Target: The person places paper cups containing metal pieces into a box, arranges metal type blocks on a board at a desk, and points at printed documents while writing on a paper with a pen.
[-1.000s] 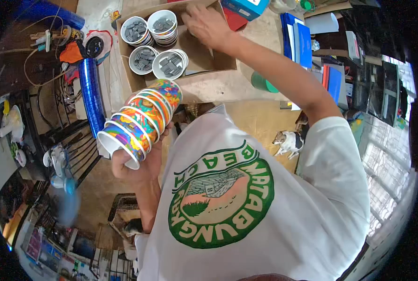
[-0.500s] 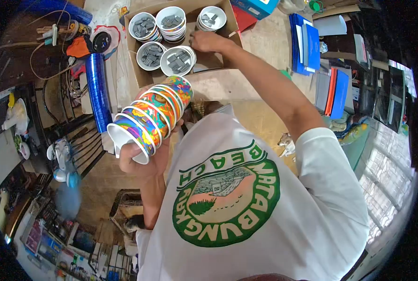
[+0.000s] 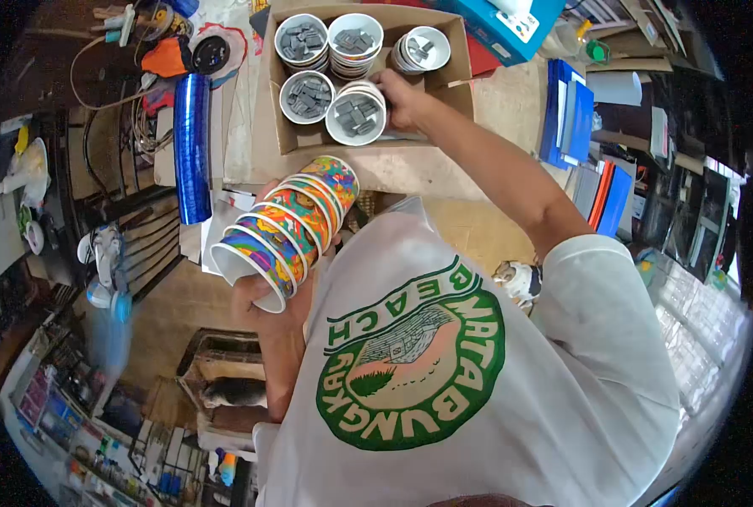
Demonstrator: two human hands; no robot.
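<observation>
My left hand (image 3: pixel 285 311) is closed around a stack of bright paper cups (image 3: pixel 288 220), just in front of the cardboard box (image 3: pixel 290 135). The stack tips over on its side, its open mouth facing down and left. My thumb seems to sit at the rim of the last cup, maybe so they don't slide apart. The cups fit one inside the next, and I think that's why one hand can hold so many. The box sits on the table (image 3: pixel 496 110), and five more cup stacks stand in it, with small grey pieces (image 3: pixel 358 114) in their top cups. I think the box walls help to stop them from tipping off the table. My right hand (image 3: pixel 403 103) is inside the box with its fingers bent, partly curled. They are right at the side of the front stack (image 3: pixel 378 122), near its rims. I can't tell if they grip it or only touch it.
</observation>
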